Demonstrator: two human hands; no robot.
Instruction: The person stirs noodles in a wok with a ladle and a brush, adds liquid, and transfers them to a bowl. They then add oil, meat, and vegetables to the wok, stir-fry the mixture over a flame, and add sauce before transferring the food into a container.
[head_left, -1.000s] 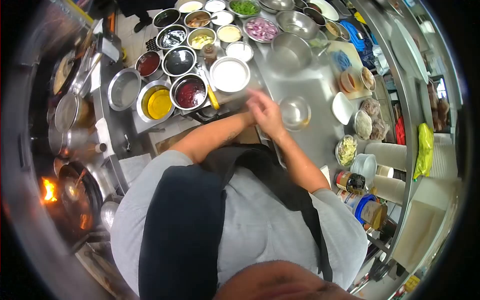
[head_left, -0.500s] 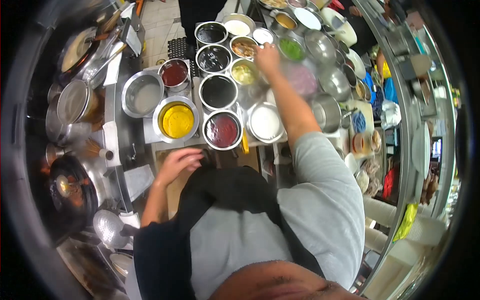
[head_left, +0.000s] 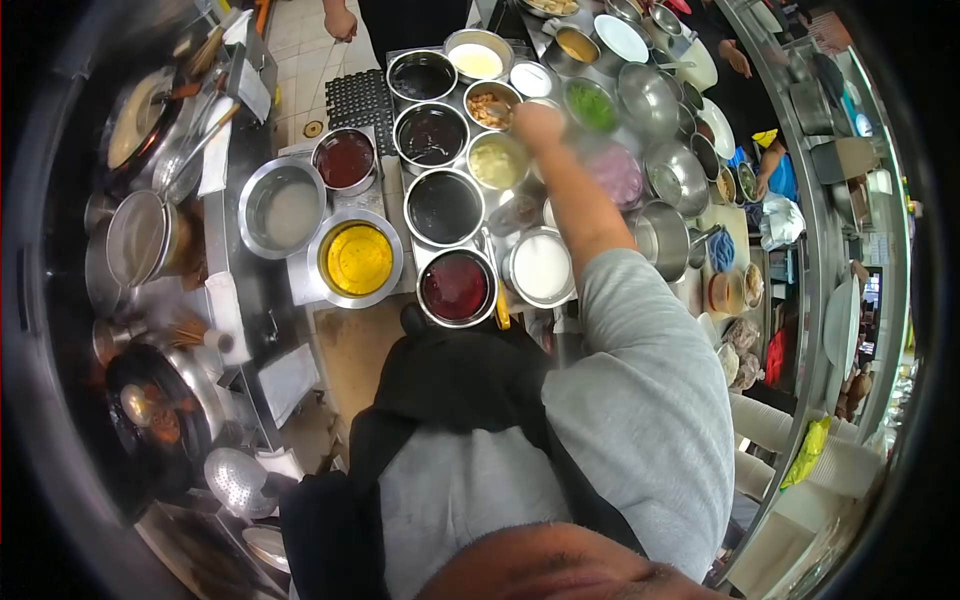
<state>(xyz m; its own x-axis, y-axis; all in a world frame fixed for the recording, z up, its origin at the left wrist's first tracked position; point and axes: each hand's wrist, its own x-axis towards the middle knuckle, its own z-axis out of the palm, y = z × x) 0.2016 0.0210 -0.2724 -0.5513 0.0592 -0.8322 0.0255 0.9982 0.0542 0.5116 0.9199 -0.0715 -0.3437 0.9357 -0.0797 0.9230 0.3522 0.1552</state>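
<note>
My right hand (head_left: pixel 538 125) is stretched forward at the right rim of a metal pot of brown chunks (head_left: pixel 490 106). Its fingers look curled closed, though blur and the hand itself hide what they hold, if anything. Just nearer to me is a pot of pale yellow pieces (head_left: pixel 496 163), and beyond the hand to the right lies a container of chopped greens (head_left: pixel 591 106). Below my forearm stands a pot of white contents (head_left: pixel 541 268). My left hand is out of view.
Pots of dark liquid (head_left: pixel 444 207), dark red sauce (head_left: pixel 456 287) and yellow oil (head_left: pixel 359 258) stand close before me. Woks and a strainer (head_left: pixel 240 482) line the left side. Steel bowls (head_left: pixel 676 172) fill the right. Another person's hand (head_left: pixel 341 24) shows at the top.
My left hand, which was open near my waist, has gone out of view. My right hand stays by the pot of brown chunks, its fingers lower. Another person's hand has appeared at the top.
</note>
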